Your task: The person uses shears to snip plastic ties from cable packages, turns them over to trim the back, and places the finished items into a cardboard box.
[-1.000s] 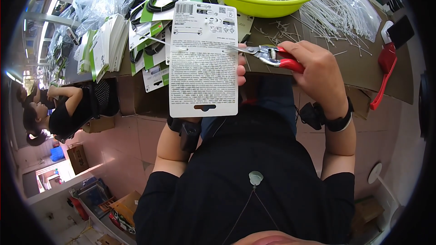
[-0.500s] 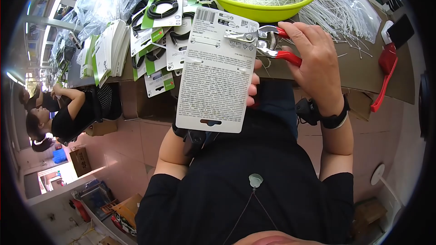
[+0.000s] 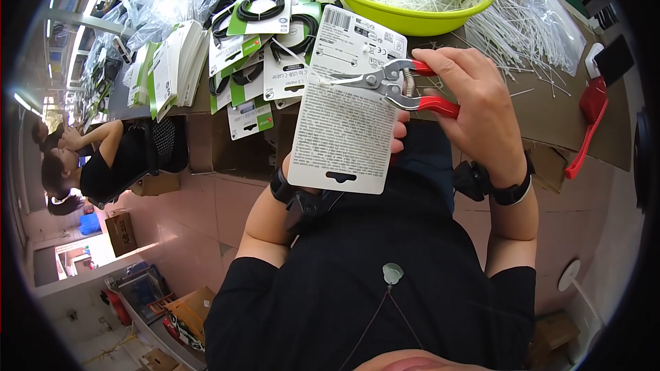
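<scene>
A white printed packaging card (image 3: 340, 141), its hang hole toward me, is held up over the table's near edge. My left hand (image 3: 399, 132) grips it from behind; only fingertips show past its right edge, and the rest is hidden. In my right hand (image 3: 474, 93) are spring-loaded cutting pliers (image 3: 392, 84) with red handles. Their narrow jaws lie across the card's face, the tips near its left edge beside a small white cable-tie end (image 3: 324, 82). Another short white stub (image 3: 365, 47) pokes through higher on the card.
Carded black cables (image 3: 261, 8) and a row of cards (image 3: 180, 62) lie on the table to the left. A lime-green basin (image 3: 412, 22) of white clippings stands ahead. Loose white cable ties (image 3: 509, 34) and a red-handled tool (image 3: 592, 106) are at the right. A co-worker (image 3: 103, 158) sits far left.
The plier tips have moved from the card's upper middle down and left to its left edge. The card appears slightly farther right, still held by my left hand.
</scene>
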Action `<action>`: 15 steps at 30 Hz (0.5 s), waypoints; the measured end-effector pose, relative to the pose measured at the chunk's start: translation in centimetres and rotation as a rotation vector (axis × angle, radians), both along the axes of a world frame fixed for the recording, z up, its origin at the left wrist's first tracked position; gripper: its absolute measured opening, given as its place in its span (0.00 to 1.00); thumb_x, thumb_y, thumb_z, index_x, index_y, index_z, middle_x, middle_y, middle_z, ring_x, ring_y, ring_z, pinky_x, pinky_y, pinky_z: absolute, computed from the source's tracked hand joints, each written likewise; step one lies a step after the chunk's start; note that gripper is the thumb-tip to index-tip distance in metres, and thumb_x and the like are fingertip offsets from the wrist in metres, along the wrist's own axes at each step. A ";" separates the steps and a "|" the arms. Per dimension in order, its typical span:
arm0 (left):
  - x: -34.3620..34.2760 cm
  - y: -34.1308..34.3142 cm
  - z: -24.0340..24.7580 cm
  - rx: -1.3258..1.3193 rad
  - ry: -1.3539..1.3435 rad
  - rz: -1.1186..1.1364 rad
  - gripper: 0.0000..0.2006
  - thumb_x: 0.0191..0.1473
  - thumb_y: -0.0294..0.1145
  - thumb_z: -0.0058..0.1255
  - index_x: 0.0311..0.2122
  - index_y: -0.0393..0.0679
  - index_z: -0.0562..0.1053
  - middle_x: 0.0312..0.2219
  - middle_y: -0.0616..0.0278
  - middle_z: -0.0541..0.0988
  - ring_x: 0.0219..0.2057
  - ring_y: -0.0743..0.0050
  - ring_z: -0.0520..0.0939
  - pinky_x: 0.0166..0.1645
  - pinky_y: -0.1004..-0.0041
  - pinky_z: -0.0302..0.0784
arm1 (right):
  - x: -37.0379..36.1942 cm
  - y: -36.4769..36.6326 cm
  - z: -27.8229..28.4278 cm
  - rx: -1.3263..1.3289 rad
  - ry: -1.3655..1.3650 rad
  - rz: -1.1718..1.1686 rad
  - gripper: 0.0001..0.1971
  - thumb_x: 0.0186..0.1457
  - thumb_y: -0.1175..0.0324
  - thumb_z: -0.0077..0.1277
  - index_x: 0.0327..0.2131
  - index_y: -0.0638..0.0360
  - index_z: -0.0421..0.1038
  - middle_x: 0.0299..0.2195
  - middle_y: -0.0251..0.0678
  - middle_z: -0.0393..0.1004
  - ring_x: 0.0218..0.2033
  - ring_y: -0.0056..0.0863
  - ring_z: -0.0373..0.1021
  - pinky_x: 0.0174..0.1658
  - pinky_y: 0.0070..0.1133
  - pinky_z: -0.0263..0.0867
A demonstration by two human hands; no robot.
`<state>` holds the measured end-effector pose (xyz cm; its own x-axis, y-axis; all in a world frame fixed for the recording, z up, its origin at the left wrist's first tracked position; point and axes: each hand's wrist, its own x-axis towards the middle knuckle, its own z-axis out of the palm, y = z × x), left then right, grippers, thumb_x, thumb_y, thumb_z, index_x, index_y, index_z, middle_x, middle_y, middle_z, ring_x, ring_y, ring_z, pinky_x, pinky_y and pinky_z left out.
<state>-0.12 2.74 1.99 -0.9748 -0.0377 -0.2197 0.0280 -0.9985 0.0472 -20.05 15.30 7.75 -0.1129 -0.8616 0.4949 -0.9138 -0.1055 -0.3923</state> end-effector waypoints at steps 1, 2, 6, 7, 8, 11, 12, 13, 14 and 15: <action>-0.1 0.0 -0.1 0.000 0.000 0.002 0.37 0.59 0.54 0.39 0.61 0.31 0.52 0.52 0.35 0.65 0.48 0.38 0.73 0.52 0.52 0.72 | 0.1 -0.1 -0.1 0.007 0.005 0.002 0.26 0.38 0.78 0.56 0.47 0.57 0.70 0.39 0.39 0.72 0.41 0.39 0.68 0.47 0.30 0.63; -0.2 0.2 -0.1 -0.011 0.027 0.009 0.37 0.59 0.54 0.39 0.60 0.31 0.53 0.52 0.35 0.65 0.48 0.38 0.73 0.52 0.52 0.72 | 0.2 -0.2 -0.1 0.014 0.010 0.004 0.26 0.37 0.78 0.56 0.47 0.57 0.70 0.39 0.39 0.72 0.41 0.39 0.68 0.47 0.30 0.63; -0.5 0.2 -0.2 -0.094 0.048 0.019 0.36 0.58 0.55 0.40 0.60 0.31 0.54 0.52 0.36 0.65 0.49 0.39 0.73 0.52 0.53 0.73 | 0.2 -0.3 -0.1 -0.005 0.048 0.013 0.26 0.38 0.78 0.56 0.47 0.57 0.70 0.38 0.39 0.72 0.41 0.38 0.68 0.47 0.30 0.63; -0.5 0.2 -0.2 -0.154 0.015 0.017 0.36 0.58 0.54 0.40 0.60 0.31 0.55 0.52 0.37 0.65 0.49 0.41 0.73 0.52 0.54 0.73 | 0.2 -0.3 -0.1 -0.007 0.050 0.014 0.26 0.38 0.78 0.56 0.47 0.57 0.70 0.38 0.39 0.72 0.41 0.38 0.68 0.47 0.30 0.63; -0.5 0.2 -0.1 -0.214 -0.018 0.016 0.36 0.58 0.54 0.40 0.59 0.31 0.55 0.52 0.37 0.66 0.49 0.42 0.73 0.52 0.54 0.73 | 0.3 -0.3 0.0 0.000 0.069 0.008 0.25 0.39 0.78 0.56 0.46 0.57 0.70 0.38 0.39 0.72 0.40 0.38 0.68 0.46 0.29 0.64; -0.5 0.5 0.3 -0.228 0.033 0.044 0.34 0.59 0.52 0.39 0.59 0.31 0.56 0.51 0.39 0.67 0.48 0.47 0.75 0.51 0.56 0.74 | 0.3 -0.3 -0.2 0.017 0.102 0.001 0.24 0.40 0.79 0.55 0.46 0.58 0.71 0.37 0.39 0.73 0.38 0.37 0.69 0.44 0.28 0.65; -0.5 0.5 0.4 -0.236 0.061 0.057 0.33 0.60 0.52 0.39 0.59 0.32 0.56 0.51 0.40 0.68 0.48 0.50 0.75 0.51 0.58 0.75 | 0.2 -0.3 -0.5 0.055 -0.023 0.033 0.23 0.41 0.79 0.54 0.46 0.58 0.71 0.37 0.39 0.73 0.37 0.37 0.70 0.43 0.27 0.66; -0.6 0.4 0.2 -0.237 0.062 0.058 0.33 0.60 0.52 0.39 0.59 0.32 0.56 0.51 0.40 0.68 0.48 0.50 0.75 0.51 0.58 0.75 | 0.0 -0.3 -0.9 0.093 -0.147 0.065 0.23 0.41 0.80 0.54 0.46 0.59 0.71 0.37 0.39 0.73 0.36 0.37 0.70 0.42 0.26 0.66; -1.0 0.0 -0.1 -0.185 0.151 0.065 0.31 0.60 0.49 0.40 0.59 0.32 0.57 0.50 0.43 0.69 0.47 0.53 0.76 0.50 0.59 0.75 | -0.3 -0.2 -1.0 0.132 -0.271 0.097 0.22 0.42 0.80 0.54 0.46 0.60 0.71 0.37 0.40 0.73 0.35 0.37 0.71 0.41 0.25 0.67; -1.5 -0.3 -0.2 -0.133 0.240 0.072 0.29 0.61 0.46 0.40 0.58 0.32 0.57 0.49 0.45 0.70 0.46 0.57 0.77 0.50 0.61 0.76 | -0.5 0.0 -1.1 0.132 -0.267 0.098 0.22 0.42 0.80 0.54 0.46 0.60 0.71 0.37 0.40 0.73 0.35 0.37 0.71 0.41 0.25 0.67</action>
